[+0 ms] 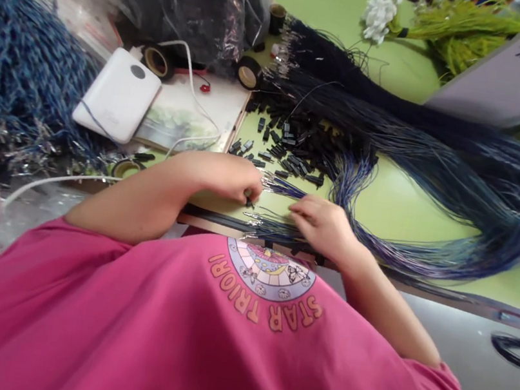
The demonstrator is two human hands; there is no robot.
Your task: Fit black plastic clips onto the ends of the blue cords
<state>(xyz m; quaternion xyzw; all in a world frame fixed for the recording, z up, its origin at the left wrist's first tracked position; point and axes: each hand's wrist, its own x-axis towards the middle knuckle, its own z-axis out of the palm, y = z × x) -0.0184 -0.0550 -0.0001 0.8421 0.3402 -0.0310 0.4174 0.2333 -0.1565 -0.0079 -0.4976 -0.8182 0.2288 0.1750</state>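
Note:
My left hand [237, 180] is closed, with a small black connector [249, 203] showing at its curled fingertips. To its right, my right hand [321, 224] pinches a thin dark wire [273, 211], whose end points toward the left hand. Just above lies a bunch of blue-purple wires [285, 187] with bare metal tips. Another bunch of wires [274, 228] lies along the table's front edge, partly under the right hand. Beyond both hands, a pile of black connectors [298, 155] is spread on the green table [401, 193].
Long bundles of dark wire [424, 141] stretch across the right side. A white power bank [118, 95] with a cable rests at the left, near rolls of black tape [249, 73]. Blue twisted wires [15, 67] are heaped far left. A grey panel [517, 70] stands at the back right.

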